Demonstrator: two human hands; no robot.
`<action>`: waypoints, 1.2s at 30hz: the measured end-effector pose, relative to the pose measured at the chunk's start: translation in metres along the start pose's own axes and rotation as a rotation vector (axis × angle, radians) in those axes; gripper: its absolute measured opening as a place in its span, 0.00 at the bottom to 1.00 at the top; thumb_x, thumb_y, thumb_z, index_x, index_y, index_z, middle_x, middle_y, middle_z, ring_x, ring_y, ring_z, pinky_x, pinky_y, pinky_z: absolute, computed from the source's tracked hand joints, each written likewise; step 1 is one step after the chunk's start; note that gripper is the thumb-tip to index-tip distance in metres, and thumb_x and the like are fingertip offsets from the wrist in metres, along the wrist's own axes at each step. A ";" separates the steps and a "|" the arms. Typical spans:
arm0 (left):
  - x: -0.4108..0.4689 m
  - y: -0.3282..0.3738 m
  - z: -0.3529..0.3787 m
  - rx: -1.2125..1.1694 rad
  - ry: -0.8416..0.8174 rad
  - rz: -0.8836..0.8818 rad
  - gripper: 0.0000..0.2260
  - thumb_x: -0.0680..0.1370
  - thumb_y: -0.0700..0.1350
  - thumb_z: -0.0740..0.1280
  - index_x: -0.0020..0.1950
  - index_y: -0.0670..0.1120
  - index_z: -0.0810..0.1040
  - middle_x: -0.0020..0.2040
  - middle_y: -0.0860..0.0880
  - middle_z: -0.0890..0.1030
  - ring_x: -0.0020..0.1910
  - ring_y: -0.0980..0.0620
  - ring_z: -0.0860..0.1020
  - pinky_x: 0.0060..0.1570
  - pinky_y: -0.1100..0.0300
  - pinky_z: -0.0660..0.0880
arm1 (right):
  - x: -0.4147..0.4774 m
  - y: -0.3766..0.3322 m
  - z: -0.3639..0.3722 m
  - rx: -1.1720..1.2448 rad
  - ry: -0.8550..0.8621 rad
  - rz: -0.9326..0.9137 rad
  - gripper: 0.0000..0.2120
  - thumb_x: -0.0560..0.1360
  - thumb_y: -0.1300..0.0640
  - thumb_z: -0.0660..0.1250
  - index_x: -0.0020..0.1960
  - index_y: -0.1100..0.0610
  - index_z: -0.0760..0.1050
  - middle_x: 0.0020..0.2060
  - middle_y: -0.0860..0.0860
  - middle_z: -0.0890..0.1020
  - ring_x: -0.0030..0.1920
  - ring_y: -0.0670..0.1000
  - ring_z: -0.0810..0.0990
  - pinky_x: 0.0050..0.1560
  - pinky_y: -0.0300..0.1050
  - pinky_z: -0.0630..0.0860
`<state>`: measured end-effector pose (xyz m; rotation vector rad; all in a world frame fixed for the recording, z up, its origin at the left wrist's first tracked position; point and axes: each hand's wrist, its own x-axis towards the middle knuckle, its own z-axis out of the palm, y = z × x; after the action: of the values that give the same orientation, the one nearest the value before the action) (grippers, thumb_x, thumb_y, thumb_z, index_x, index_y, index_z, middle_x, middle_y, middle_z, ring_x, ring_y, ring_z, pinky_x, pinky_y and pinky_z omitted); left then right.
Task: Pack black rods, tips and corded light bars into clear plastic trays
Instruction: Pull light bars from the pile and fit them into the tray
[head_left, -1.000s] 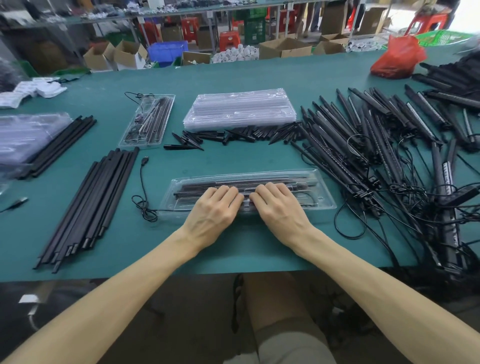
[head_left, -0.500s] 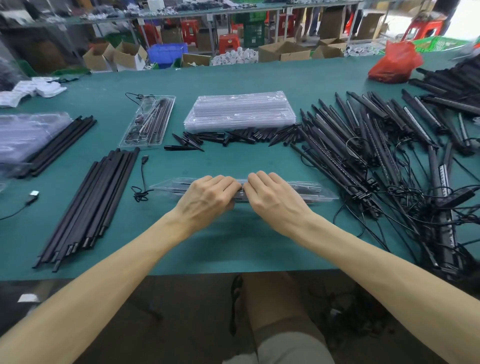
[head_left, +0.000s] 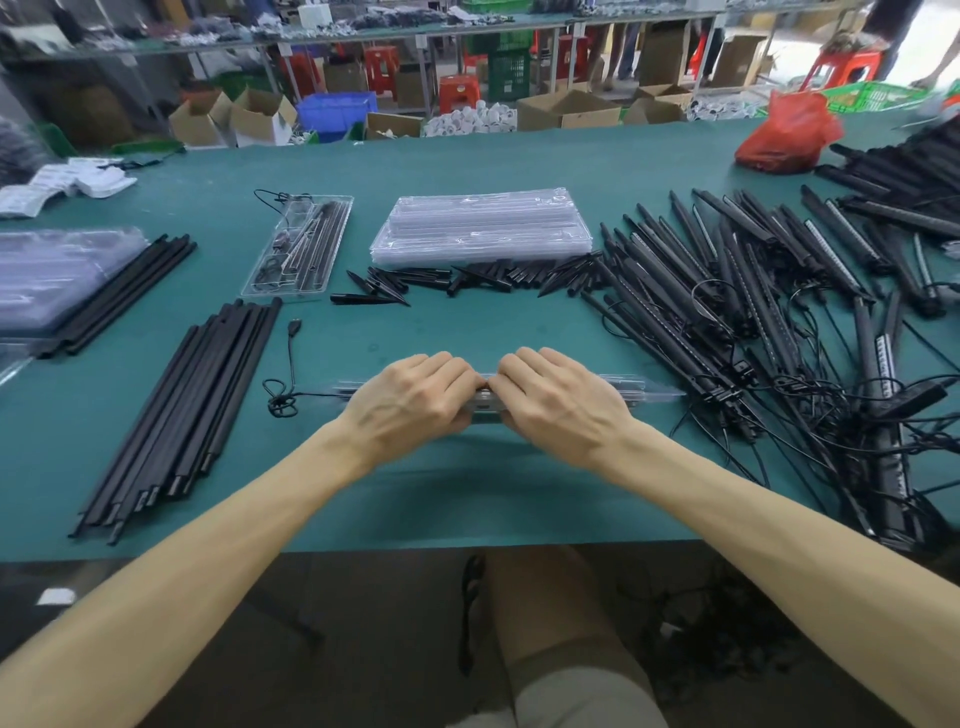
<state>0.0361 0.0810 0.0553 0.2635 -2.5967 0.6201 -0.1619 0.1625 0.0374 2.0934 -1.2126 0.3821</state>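
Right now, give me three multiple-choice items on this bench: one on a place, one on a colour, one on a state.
1. Where is the stack of empty trays?
A. On the floor
B. Just behind the row of black tips
C. On top of the light bars

2. What colour is the plastic bag at the far right of the table?
A. Blue
B. Red
C. White

3. What state is the near tray in?
A. Lying untouched
B. Gripped by one hand only
C. Gripped at its middle by the left hand and the right hand

Answers:
1 B: the stack lies at the far middle, with the tips along its near side.
2 B: the bag is bright red.
3 C: the fingers of both hands curl round the tray.
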 end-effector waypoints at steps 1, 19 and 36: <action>0.000 -0.002 -0.002 -0.010 -0.002 0.014 0.09 0.79 0.39 0.61 0.44 0.40 0.80 0.36 0.46 0.77 0.33 0.46 0.75 0.33 0.51 0.75 | 0.002 0.001 -0.002 0.018 -0.004 -0.005 0.06 0.74 0.66 0.66 0.40 0.58 0.74 0.37 0.54 0.75 0.35 0.56 0.72 0.36 0.50 0.71; 0.004 0.000 -0.013 -0.074 -0.056 0.018 0.06 0.76 0.40 0.63 0.39 0.41 0.76 0.35 0.46 0.76 0.31 0.47 0.75 0.29 0.53 0.74 | 0.014 0.002 -0.023 0.191 -0.081 0.021 0.06 0.66 0.63 0.73 0.36 0.60 0.75 0.33 0.55 0.77 0.32 0.57 0.76 0.33 0.50 0.75; -0.008 0.015 -0.002 -0.072 -0.122 -0.113 0.06 0.73 0.40 0.71 0.48 0.41 0.77 0.42 0.46 0.76 0.39 0.46 0.75 0.36 0.51 0.74 | 0.000 -0.014 -0.010 0.121 -0.126 0.128 0.08 0.71 0.64 0.72 0.41 0.58 0.73 0.37 0.53 0.73 0.37 0.55 0.72 0.36 0.49 0.70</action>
<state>0.0393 0.0962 0.0477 0.4341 -2.6918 0.4838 -0.1492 0.1744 0.0387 2.1762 -1.4341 0.3957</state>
